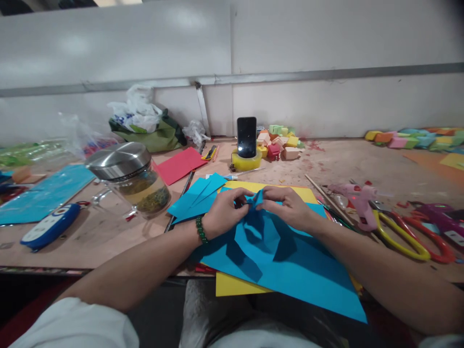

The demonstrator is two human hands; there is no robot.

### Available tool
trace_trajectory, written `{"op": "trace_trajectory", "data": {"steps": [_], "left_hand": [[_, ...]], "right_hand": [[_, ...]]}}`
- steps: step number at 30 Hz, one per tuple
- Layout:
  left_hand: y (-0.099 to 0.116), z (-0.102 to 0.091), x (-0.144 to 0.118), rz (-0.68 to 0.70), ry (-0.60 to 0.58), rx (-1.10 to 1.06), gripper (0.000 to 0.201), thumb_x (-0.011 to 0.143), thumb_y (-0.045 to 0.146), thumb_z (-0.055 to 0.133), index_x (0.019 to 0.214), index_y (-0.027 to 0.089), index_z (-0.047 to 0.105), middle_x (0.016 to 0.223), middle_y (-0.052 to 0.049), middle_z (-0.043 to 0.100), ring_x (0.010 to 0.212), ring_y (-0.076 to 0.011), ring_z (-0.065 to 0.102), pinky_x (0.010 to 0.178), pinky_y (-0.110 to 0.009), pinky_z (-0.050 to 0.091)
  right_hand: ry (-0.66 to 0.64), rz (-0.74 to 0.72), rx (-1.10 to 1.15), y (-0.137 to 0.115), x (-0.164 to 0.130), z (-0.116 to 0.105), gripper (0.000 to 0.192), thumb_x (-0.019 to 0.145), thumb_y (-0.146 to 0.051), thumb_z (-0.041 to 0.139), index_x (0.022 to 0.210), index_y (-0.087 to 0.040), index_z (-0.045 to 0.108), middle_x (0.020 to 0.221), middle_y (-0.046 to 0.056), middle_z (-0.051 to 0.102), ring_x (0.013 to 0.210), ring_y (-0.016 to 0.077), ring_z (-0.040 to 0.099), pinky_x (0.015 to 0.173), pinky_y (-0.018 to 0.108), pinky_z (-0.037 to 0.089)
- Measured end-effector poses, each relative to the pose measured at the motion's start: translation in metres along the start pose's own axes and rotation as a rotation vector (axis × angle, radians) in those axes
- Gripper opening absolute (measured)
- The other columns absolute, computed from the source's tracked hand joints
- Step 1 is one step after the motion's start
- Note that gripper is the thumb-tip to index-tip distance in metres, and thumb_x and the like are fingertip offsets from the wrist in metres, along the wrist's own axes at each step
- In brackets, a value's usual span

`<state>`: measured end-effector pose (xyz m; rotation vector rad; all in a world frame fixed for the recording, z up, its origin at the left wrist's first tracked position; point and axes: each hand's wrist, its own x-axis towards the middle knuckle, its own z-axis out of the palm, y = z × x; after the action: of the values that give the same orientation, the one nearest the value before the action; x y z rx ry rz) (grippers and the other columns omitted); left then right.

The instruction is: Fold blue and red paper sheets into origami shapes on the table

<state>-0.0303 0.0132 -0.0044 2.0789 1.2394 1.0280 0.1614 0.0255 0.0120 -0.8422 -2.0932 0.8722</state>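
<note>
Blue paper point(286, 261) overhangs the near worktop point(108, 237) edge atop a yellow sheet point(235, 285); left hand point(226, 212) and right hand point(288, 205) both pinch its far folded tip, glass jar point(136, 181) left.

Paper sheet point(290, 256) lies on table point(108, 237), under both hands. Jar point(134, 181) sits left; glue gun point(357, 198) right. Phone point(247, 137) stands behind.

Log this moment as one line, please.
left hand: pinching blue paper | right hand: pinching same fold | paper over yellow sheet | glue gun right
</note>
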Motion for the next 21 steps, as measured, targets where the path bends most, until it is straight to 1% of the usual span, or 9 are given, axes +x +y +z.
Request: {"op": "trace_trajectory", "data": {"steps": [2,5,7,9,11,14,17,19,21], "left_hand": [[0.0013,0.0004,-0.0016,0.045,0.004,0.042,0.018,0.069,0.009,0.059,0.082,0.017,0.067,0.068,0.002,0.064,0.063,-0.0114,0.057,0.061,-0.022,0.044],[0.0012,0.0005,-0.0025,0.058,0.002,0.032,0.030,0.069,0.006,0.058,0.095,0.018,0.067,0.071,0.002,0.062,0.064,-0.0109,0.057,0.062,-0.022,0.045],[-0.0001,0.0006,-0.0021,0.031,0.013,-0.015,0.043,0.069,0.005,0.058,0.110,0.018,0.063,0.073,0.002,0.061,0.066,-0.0110,0.057,0.063,-0.022,0.046],[-0.0015,0.0011,-0.0016,0.014,0.005,-0.058,0.047,0.068,0.007,0.059,0.114,0.016,0.060,0.073,0.002,0.060,0.067,-0.0113,0.057,0.063,-0.022,0.046],[-0.0019,0.0018,-0.0016,0.008,-0.011,-0.096,0.047,0.069,0.009,0.060,0.115,0.015,0.059,0.073,0.002,0.059,0.066,-0.0112,0.056,0.064,-0.023,0.047],[-0.0002,0.0014,-0.0021,-0.027,-0.015,-0.186,0.051,0.070,0.012,0.063,0.121,0.017,0.057,0.075,0.002,0.060,0.070,-0.0119,0.057,0.067,-0.024,0.049],[0.0025,-0.0020,-0.0017,-0.112,-0.082,-0.374,0.059,0.071,0.020,0.069,0.128,0.019,0.054,0.094,-0.005,0.066,0.089,-0.0173,0.062,0.074,-0.027,0.051],[0.0037,-0.0048,-0.0008,-0.155,-0.151,-0.474,0.059,0.070,0.025,0.072,0.127,0.018,0.056,0.108,-0.009,0.066,0.100,-0.0212,0.062,0.076,-0.029,0.052],[0.0039,-0.0067,0.0001,-0.179,-0.195,-0.509,0.052,0.071,0.027,0.073,0.121,0.017,0.062,0.115,-0.011,0.067,0.100,-0.0224,0.063,0.075,-0.029,0.052]], "right_hand": [[0.050,0.032,-0.025,-0.0003,0.0001,0.0013,0.027,0.082,-0.034,0.054,0.059,-0.019,0.055,0.060,-0.001,0.053,0.059,0.0126,0.050,0.057,0.027,0.041],[0.132,0.041,0.030,0.0007,-0.0007,0.0031,0.009,0.075,-0.028,0.059,0.076,-0.020,0.055,0.073,0.000,0.060,0.067,0.0141,0.056,0.063,0.028,0.047],[0.116,0.059,0.065,0.0021,-0.0015,0.0041,0.024,0.071,-0.024,0.063,0.094,-0.020,0.056,0.087,0.003,0.065,0.075,0.0165,0.062,0.070,0.031,0.051],[0.072,0.087,0.052,0.0038,-0.0022,0.0054,0.039,0.069,-0.020,0.065,0.106,-0.021,0.054,0.089,0.003,0.068,0.076,0.0178,0.065,0.072,0.033,0.053],[0.056,0.103,0.027,0.0053,-0.0025,0.0068,0.040,0.070,-0.016,0.063,0.108,-0.021,0.053,0.081,0.001,0.069,0.073,0.0174,0.066,0.072,0.033,0.053],[0.088,0.100,0.028,0.0061,-0.0022,0.0075,0.037,0.071,-0.014,0.061,0.107,-0.021,0.052,0.075,-0.001,0.069,0.070,0.0167,0.067,0.071,0.032,0.053],[0.156,0.076,0.026,0.0048,-0.0015,0.0055,0.037,0.073,-0.018,0.064,0.108,-0.022,0.052,0.075,0.000,0.070,0.070,0.0176,0.067,0.070,0.032,0.054],[0.208,0.057,0.028,0.0036,-0.0016,0.0037,0.038,0.074,-0.022,0.065,0.110,-0.022,0.052,0.076,0.000,0.070,0.071,0.0181,0.067,0.071,0.033,0.055],[0.253,0.042,0.014,0.0029,-0.0021,0.0027,0.041,0.075,-0.025,0.067,0.113,-0.022,0.052,0.076,0.000,0.069,0.071,0.0179,0.067,0.072,0.033,0.056]]}}
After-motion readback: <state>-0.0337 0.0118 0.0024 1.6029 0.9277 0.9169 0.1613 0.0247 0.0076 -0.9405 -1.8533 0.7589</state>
